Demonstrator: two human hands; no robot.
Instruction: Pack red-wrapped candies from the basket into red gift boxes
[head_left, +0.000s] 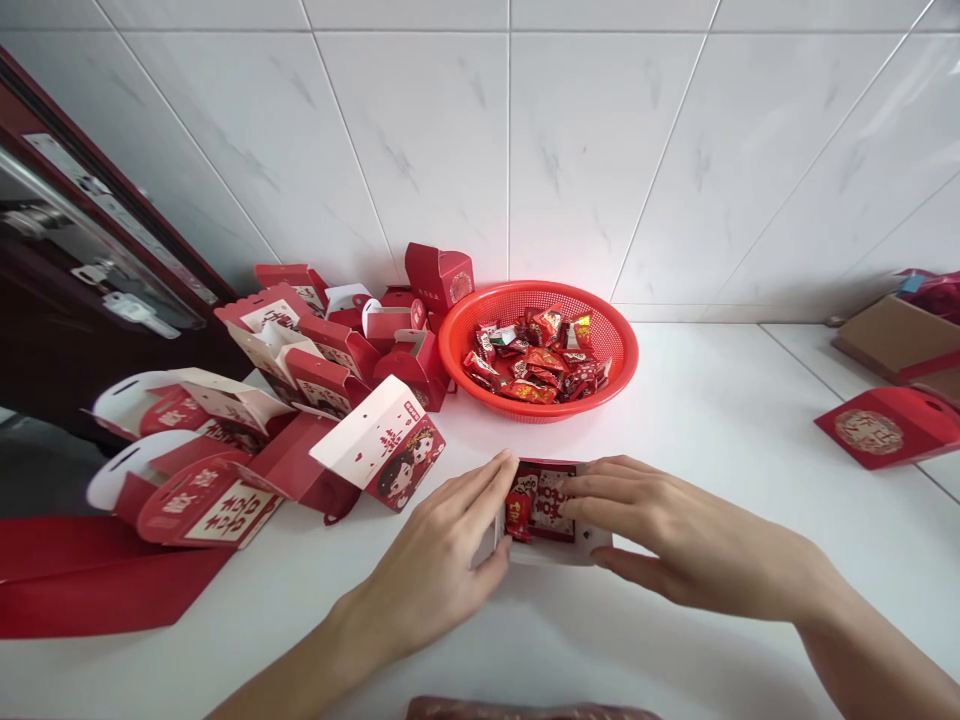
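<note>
A small red and white candy box (555, 553) stands on the white counter in front of me with its top open. My left hand (450, 530) grips its left side, the thumb at the near edge and the fingers along the far edge. On the right side, my right hand (652, 525) holds the box with the thumb below and the fingers reaching over the opening. A red wrapped candy (517, 514) lies inside at the left, near my left fingertips. Part of the box's inside is hidden by my right fingers.
Beyond the box stands a red plastic basket (630, 370) of wrapped candies (544, 360). Several open red boxes (202, 500) crowd the left. At the right are a red box (885, 430) and a cardboard box (885, 335). A tiled wall (570, 150) rises behind.
</note>
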